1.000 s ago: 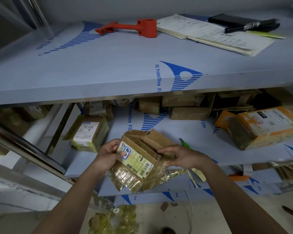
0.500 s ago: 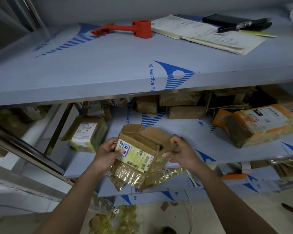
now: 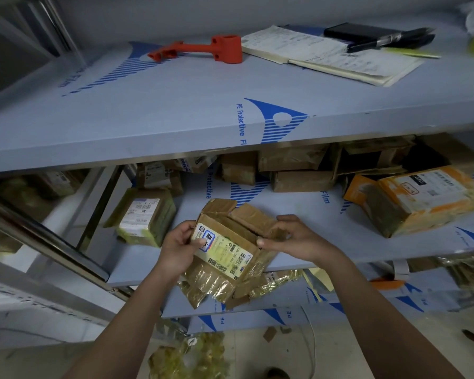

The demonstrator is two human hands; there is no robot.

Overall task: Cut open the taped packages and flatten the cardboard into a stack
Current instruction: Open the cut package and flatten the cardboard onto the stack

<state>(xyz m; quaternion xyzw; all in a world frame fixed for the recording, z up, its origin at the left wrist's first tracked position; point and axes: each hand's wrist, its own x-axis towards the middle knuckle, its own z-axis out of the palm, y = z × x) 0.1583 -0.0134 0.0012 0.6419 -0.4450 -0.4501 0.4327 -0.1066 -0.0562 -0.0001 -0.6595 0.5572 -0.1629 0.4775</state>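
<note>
Cardboard box (image 3: 230, 243), brown and with its top flaps already standing open, is being held in the air just in front of the middle shelf (image 3: 326, 228), and shiny tape is hanging loose from its lower part. The left hand (image 3: 177, 248) is gripping its left side with the thumb lying on the white label (image 3: 225, 248), while the right hand (image 3: 296, 240) is pinching the right flap. On the middle shelf, a taped package (image 3: 145, 216) is lying left of the box and an orange package (image 3: 419, 198) is lying to its right.

Opened box (image 3: 230, 242) between hands, before shelf (image 3: 326, 231)
</note>
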